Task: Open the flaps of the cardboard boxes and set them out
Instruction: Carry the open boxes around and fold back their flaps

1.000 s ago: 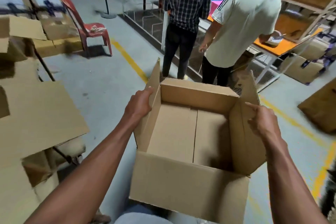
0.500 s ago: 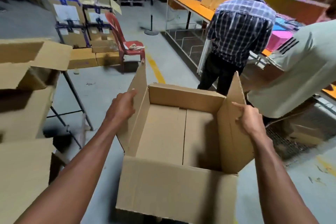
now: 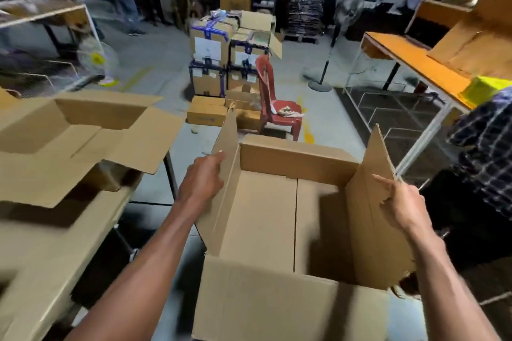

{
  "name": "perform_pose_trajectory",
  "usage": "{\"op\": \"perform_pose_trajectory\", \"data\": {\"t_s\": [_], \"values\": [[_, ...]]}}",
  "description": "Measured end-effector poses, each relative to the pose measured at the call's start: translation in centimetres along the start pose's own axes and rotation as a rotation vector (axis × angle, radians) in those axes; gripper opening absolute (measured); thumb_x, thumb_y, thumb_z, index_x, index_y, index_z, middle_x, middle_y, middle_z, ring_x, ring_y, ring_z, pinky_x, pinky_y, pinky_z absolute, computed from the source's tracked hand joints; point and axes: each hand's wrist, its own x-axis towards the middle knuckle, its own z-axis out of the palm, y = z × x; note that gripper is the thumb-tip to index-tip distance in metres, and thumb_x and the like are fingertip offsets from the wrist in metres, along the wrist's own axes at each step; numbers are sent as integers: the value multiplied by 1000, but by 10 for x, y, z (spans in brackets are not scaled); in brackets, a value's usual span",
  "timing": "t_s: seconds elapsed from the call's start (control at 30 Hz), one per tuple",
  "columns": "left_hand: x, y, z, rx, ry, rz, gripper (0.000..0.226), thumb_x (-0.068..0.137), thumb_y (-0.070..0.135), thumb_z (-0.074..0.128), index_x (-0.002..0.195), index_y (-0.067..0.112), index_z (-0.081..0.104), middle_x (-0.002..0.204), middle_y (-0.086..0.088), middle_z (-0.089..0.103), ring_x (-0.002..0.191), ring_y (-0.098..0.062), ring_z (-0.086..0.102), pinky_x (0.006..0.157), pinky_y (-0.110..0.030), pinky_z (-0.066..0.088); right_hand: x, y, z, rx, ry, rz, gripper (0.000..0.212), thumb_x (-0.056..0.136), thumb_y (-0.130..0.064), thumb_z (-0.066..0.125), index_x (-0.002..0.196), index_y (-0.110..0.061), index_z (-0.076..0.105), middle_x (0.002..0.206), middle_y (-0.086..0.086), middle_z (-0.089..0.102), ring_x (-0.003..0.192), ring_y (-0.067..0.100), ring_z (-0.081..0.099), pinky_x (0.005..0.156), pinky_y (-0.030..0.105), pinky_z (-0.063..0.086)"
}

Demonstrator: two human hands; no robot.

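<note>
An open, empty cardboard box (image 3: 266, 304) is held in the air in front of me, its top flaps standing up. My left hand (image 3: 203, 178) grips the left side flap from outside. My right hand (image 3: 401, 202) grips the right side flap, fingers over its edge. On the table at my left lie other opened cardboard boxes (image 3: 83, 133) with their flaps spread out.
A table (image 3: 63, 243) with boxes stands to the left. Ahead are a red plastic chair (image 3: 273, 108), stacked taped cartons (image 3: 221, 55) and a standing fan (image 3: 329, 63). An orange workbench (image 3: 415, 61) runs along the right, with a person in a checked shirt (image 3: 487, 147) beside it.
The view has swung left with the box still in both hands: the two people at the bench have slid off to the right, and the table with opened boxes has come into view.
</note>
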Motion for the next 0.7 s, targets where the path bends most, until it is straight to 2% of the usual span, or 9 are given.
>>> {"op": "perform_pose_trajectory", "data": {"t_s": [0.1, 0.2, 0.23, 0.3, 0.37, 0.43, 0.53, 0.57, 0.7], "values": [[84, -9, -1, 0, 35, 12, 65, 81, -13, 48, 137, 19, 58, 119, -19, 67, 110, -42, 61, 89, -50, 54, 74, -39, 15, -4, 14, -15, 75, 78, 11, 60, 139, -32, 59, 100, 22, 70, 90, 36, 67, 87, 43, 54], [165, -15, -4, -19, 28, 38, 63, 82, -10, 51, 136, 23, 57, 125, -16, 66, 112, -42, 62, 89, -52, 55, 140, -84, 26, -9, 31, -19, 73, 79, 13, 58, 138, -30, 58, 116, 27, 66, 69, 28, 61, 71, 37, 49], [192, -17, -7, -31, 24, 44, 64, 82, -10, 53, 136, 23, 57, 125, -16, 66, 111, -42, 63, 89, -53, 56, 162, -97, 31, -8, 45, -17, 73, 79, 13, 59, 139, -30, 58, 117, 27, 66, 68, 27, 59, 72, 39, 50], [243, -19, -16, -22, 25, 42, 63, 83, -9, 54, 137, 23, 56, 125, -16, 65, 110, -41, 63, 88, -52, 56, 205, -124, 42, -9, 43, -18, 76, 77, 10, 64, 140, -33, 57, 115, 26, 68, 89, 39, 65, 88, 48, 53], [290, -21, -26, 2, 42, 49, 63, 86, -10, 52, 140, 23, 55, 127, -17, 64, 112, -41, 62, 91, -51, 54, 248, -151, 52, -31, 16, -27, 76, 78, 8, 67, 140, -33, 57, 115, 27, 68, 103, 43, 65, 94, 50, 52], [334, -25, -33, 21, 41, 33, 65, 86, -11, 48, 141, 24, 54, 126, -19, 62, 115, -43, 59, 95, -51, 52, 284, -183, 61, -1, 9, -28, 73, 79, 10, 67, 139, -30, 58, 114, 27, 68, 102, 43, 64, 93, 48, 51], [406, -43, -40, 44, 59, 0, 68, 85, -8, 47, 142, 28, 53, 129, -19, 61, 116, -44, 57, 93, -50, 53, 351, -222, 79, 4, 5, -45, 72, 78, 14, 65, 138, -25, 60, 91, 22, 68, 80, 32, 64, 79, 39, 49], [431, -52, -39, 53, 69, -15, 69, 85, -7, 47, 143, 29, 52, 130, -19, 61, 117, -45, 57, 93, -50, 53, 375, -235, 88, 20, 4, -61, 72, 78, 15, 64, 138, -24, 60, 92, 21, 69, 81, 31, 66, 80, 40, 51], [528, -87, -35, 86, 92, -85, 74, 82, -4, 47, 146, 32, 49, 136, -17, 58, 121, -44, 55, 96, -49, 52, 479, -287, 126, 73, -22, -141, 67, 82, 16, 62, 139, -19, 60, 123, 20, 68, 105, 37, 67, 92, 44, 53]]}}
